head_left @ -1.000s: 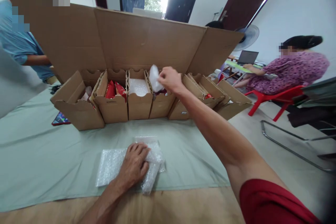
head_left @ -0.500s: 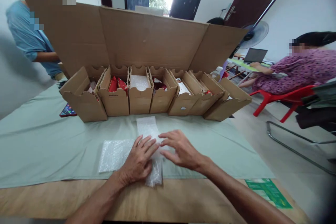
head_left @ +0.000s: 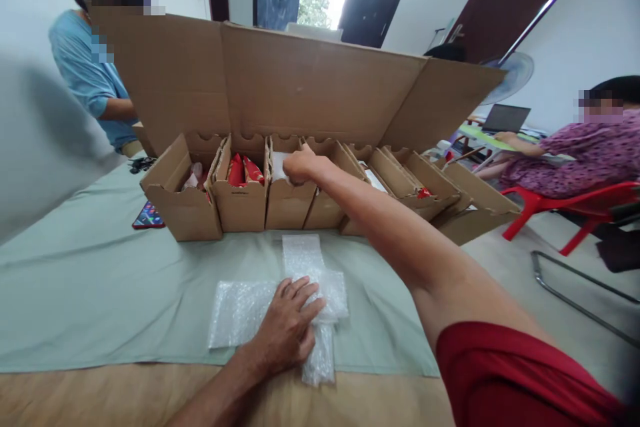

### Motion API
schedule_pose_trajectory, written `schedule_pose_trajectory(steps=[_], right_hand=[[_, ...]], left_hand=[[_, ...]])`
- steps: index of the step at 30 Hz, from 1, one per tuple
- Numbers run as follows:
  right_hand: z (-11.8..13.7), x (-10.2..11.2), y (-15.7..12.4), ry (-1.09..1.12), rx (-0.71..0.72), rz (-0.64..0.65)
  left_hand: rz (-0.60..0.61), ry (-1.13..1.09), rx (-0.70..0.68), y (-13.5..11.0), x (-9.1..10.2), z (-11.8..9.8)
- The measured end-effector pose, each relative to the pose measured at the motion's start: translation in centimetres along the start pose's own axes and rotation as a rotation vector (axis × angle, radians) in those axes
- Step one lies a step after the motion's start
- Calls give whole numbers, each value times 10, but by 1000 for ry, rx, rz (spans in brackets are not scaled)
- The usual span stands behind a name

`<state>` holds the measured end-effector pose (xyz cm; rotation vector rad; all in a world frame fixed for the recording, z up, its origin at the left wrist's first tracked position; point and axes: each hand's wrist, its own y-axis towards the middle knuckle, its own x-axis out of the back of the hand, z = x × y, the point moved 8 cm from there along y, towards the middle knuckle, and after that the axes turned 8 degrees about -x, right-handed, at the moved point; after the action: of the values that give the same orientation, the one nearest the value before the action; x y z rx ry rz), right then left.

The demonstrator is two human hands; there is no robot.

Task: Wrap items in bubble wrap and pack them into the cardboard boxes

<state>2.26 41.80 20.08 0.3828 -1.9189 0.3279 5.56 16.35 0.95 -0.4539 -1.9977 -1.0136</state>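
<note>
The right hand [head_left: 300, 165], half a second ago beside the left hand [head_left: 289, 323] above the cloth [head_left: 165, 307], is now at the third box [head_left: 285, 208] from the left, by the wrap [head_left: 279, 168] inside; its grip cannot be told; the left, fingers slightly apart, still rests on crossed sheets [head_left: 303, 257].
</note>
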Motion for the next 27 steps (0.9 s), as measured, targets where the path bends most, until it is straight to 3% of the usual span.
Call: schedule_pose_trajectory(steps=[3, 5, 7, 9, 10, 12, 14, 16, 18, 19, 21, 24, 27], right_hand=[[-7, 0, -3, 9, -29, -45], [-30, 14, -26, 53, -97, -167], [-62, 37, -72, 175, -196, -442], [-87, 49, -142, 335, -229, -808], [-92, 43, -177, 385, -227, -914], [-88, 9, -234, 455, -193, -969], [-62, -43, -263, 532, -39, -780], [-23, -97, -274, 634, 243, -407], [-4, -126, -278, 708, 375, -117], [-6, -125, -276, 732, 374, -47], [-25, -97, -260, 758, 278, -63], [-46, -14, -216, 755, 180, -276], [-17, 54, -149, 599, 227, -405]], left_hand=[[-14, 2, -11, 0, 1, -1], [-36, 13, -15, 0, 5, -2], [-94, 39, -8, -1, 12, -5], [-187, 78, 5, -2, 22, -9], [-238, 99, 12, -2, 27, -12], [-330, 140, 9, -4, 35, -18], [-375, 177, -24, -5, 36, -25], [-306, 184, -76, -3, 28, -28], [-143, 137, -85, 0, 14, -25], [-57, 101, -69, 1, 6, -22], [62, 38, -21, 2, -3, -15], [112, 2, 22, 2, -6, -11], [118, -17, 38, 3, -8, -9]])
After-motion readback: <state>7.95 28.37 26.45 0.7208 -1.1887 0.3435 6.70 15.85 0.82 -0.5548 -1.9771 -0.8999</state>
